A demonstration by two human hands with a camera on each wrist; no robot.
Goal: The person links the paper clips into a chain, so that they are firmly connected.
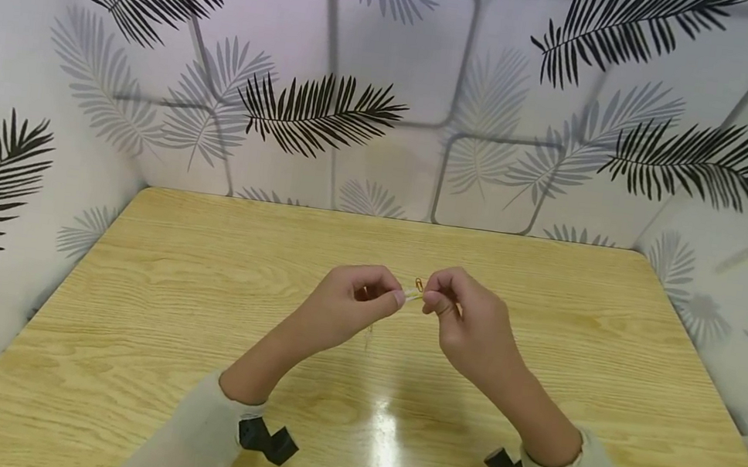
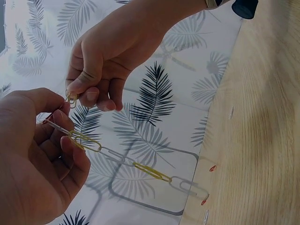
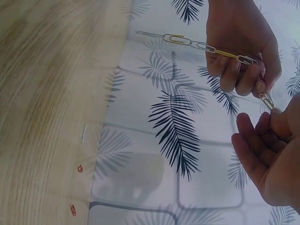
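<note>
At the lower left of the left wrist view, the left hand (image 2: 33, 161) pinched a red paper clip (image 2: 47, 120) at its fingertips; just above and to the right, the right hand (image 2: 105, 63), in the upper middle, pinched a yellow paper clip (image 2: 71, 100). These two clips sat close together, though whether they were hooked yet could not be told. From the left hand a chain of clips (image 2: 152, 172) slanted toward the lower right, its five visible silver and yellow links alternating and apparently already joined. Along the right side, on the wooden table (image 2: 262, 140), a few loose clips (image 2: 213, 168), red and silver, lay unlinked, so those seemed left over from the joining.
</note>
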